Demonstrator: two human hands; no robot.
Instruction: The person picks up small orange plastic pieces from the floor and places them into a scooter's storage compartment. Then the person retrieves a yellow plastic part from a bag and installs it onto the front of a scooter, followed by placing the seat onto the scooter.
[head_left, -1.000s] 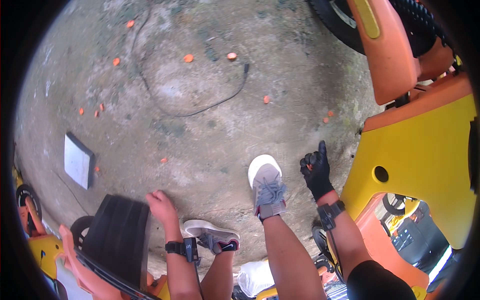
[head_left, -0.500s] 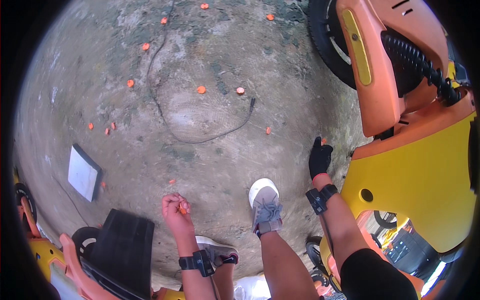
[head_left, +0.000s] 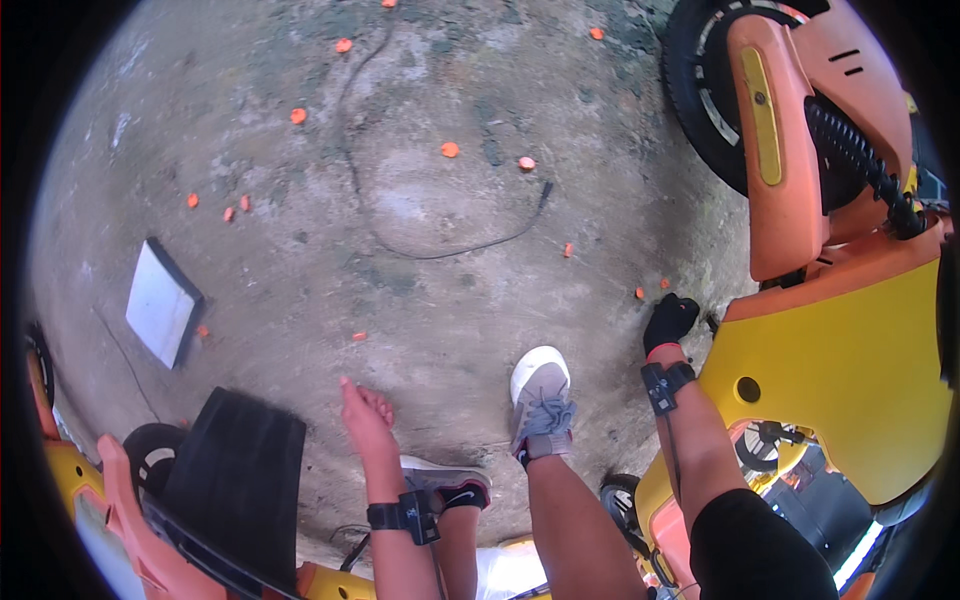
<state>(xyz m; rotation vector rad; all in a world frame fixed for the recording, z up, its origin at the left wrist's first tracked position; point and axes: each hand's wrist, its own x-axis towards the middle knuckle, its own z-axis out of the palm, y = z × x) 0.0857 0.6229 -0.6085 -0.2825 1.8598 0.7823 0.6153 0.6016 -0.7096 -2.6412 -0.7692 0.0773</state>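
In the head view, the bare left hand [head_left: 368, 410] is above the grey concrete floor [head_left: 480, 310] with its fingers curled inward; I cannot tell if something is inside them. The nearest thing to it is a small orange piece [head_left: 359, 337], which lies on the floor a little beyond the thumb, apart from it. The right hand [head_left: 672, 320], wearing a black fabric glove, is bent closed near two small orange pieces [head_left: 639, 293] on the floor; its fingertips are hidden, so I cannot say whether it grasps one. More orange pieces [head_left: 450, 150] are scattered on the floor farther away, around a thin dark cable [head_left: 440, 257] which makes a curve. On the left side there is a flat white slab with dark edge [head_left: 158, 303], with one orange piece just beside it, and nearer to the person a black ribbed panel [head_left: 230, 485]. On the right side stands an orange and yellow vehicle [head_left: 840, 370] with a black wheel [head_left: 690, 100], near the gloved hand.
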